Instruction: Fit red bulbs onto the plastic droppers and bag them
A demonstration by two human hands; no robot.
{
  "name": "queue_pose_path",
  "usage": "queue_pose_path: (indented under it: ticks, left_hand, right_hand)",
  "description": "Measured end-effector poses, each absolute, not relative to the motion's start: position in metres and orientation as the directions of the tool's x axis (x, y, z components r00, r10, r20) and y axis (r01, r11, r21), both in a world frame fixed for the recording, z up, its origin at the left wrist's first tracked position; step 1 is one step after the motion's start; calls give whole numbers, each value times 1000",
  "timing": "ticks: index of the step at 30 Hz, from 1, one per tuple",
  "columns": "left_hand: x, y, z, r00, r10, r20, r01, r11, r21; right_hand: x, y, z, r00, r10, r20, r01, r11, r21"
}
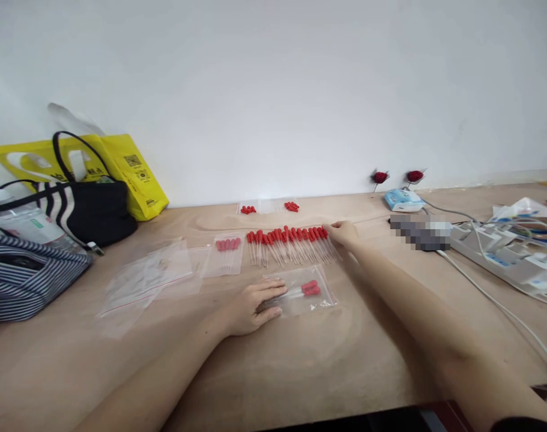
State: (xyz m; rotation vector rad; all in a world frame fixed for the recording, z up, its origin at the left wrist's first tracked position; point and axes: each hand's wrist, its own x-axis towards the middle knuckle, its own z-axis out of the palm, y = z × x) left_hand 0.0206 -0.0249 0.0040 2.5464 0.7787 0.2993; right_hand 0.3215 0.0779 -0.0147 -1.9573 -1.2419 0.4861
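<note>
A row of glass droppers (277,247) with red rubber bulbs lies side by side on the table, tips toward me. At its right end, my right hand (344,233) is closed in a pinch on the red bulb of a dropper (325,232). Nearer to me is a clear zip bag (320,300) with a few droppers (311,288) inside. My left hand (257,305) rests on the left end of this bag, fingers stretched out and thumb apart. Left of the row lies a filled bag of droppers (229,249).
Flat clear bags (151,273) overlap on the left. Another bag with red-bulbed droppers (264,206) lies by the wall. Handbags and a yellow bag (131,174) stand at far left. To the right are a tissue pack (404,200), cables and power strips (520,258).
</note>
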Motion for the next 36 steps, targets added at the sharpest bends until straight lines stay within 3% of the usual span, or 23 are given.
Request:
queue_pose_path:
  ticks: [10,16,23,29,33,36]
  left_hand:
    - [19,-24,1,824,562,69,466,-743,480]
    - [20,-24,3,816,574,73,469,-730,497]
    - [20,-25,7,811,582,55,485,-723,492]
    - [21,-26,8,808,588,43,500,-721,481]
    - [20,-26,6,802,596,45,511,-724,464]
    - [20,-27,6,787,614,62,520,-714,468]
  right_hand:
    - [322,90,-17,553,833,-38,419,-317,-851]
    - [336,51,-7,443,897,0,207,-102,-973]
    - [333,-5,-34,424,894,147,4,160,-987]
    - [317,-15,-36,459,886,64,-87,117,-989]
    - [299,-23,-32,387,922,2,-183,79,-980]
    - [290,-32,-32,251,965,71,-77,93,-993]
